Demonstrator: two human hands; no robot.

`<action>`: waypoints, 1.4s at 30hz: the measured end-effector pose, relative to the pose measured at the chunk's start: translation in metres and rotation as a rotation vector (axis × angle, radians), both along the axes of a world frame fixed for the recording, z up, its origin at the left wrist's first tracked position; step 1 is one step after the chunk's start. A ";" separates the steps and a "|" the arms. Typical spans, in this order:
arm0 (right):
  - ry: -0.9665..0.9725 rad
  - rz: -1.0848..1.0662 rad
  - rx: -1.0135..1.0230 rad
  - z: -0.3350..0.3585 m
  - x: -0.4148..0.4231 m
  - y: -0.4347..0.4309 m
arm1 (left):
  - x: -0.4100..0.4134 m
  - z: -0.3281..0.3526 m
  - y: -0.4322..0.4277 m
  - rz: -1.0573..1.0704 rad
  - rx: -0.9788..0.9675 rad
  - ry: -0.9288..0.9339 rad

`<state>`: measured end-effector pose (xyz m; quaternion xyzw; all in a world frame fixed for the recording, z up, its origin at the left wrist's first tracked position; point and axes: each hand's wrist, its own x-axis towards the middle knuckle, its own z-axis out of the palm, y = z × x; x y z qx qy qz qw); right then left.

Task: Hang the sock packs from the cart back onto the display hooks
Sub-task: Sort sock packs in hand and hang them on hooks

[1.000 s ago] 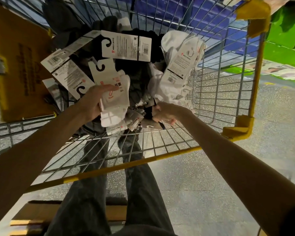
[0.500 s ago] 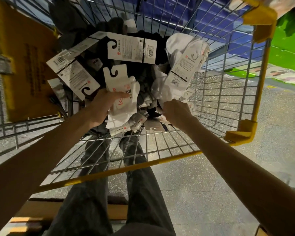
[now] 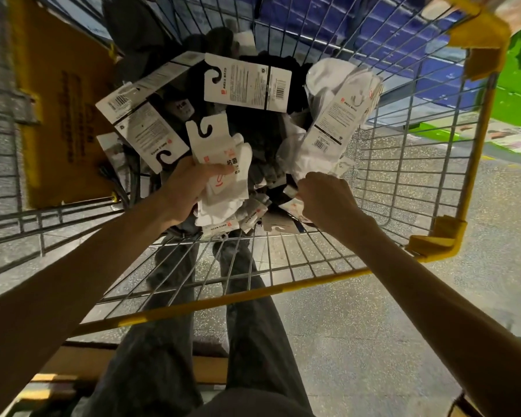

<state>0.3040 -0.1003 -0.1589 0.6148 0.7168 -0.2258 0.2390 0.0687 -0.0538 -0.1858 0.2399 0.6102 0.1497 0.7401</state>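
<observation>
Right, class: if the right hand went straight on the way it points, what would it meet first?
Most likely the grey and black sock packs heaped just ahead of the right hand. Depth is unclear, so it might brush the long white pack beside them first.

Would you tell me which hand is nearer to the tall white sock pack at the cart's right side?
Right. The right hand sits just below the tall white sock pack; the left hand is farther left, gripping a second white pack.
</observation>
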 end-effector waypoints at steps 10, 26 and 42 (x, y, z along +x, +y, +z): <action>0.133 0.076 0.151 0.098 0.007 0.029 | 0.007 0.031 0.023 -0.006 0.193 0.107; 0.375 0.378 0.373 0.333 -0.031 0.086 | 0.003 0.286 0.102 -0.450 0.698 0.041; 0.644 0.046 0.453 0.536 -0.027 0.162 | 0.022 0.461 0.081 -0.255 0.582 -0.360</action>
